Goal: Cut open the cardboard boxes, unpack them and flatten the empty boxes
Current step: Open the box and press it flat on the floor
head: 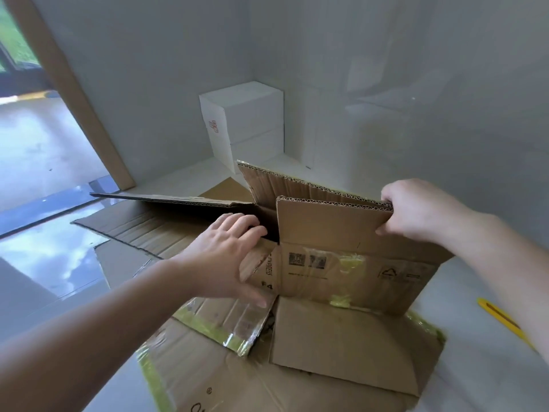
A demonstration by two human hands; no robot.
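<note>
An opened brown cardboard box (341,263) with yellow-green tape scraps stands on the white floor, its flaps spread out. My left hand (225,257) lies with straight fingers on the box's left side, fingertips at the dark opening. My right hand (416,209) grips the top edge of the upright near flap at its right corner. A second upright flap (282,182) stands just behind. Flattened cardboard (142,230) lies to the left and under the box.
Two stacked white boxes (246,126) stand in the far corner against the white walls. A yellow utility knife (502,322) lies on the floor at the right. A wooden door frame (77,96) and glossy floor are at the left.
</note>
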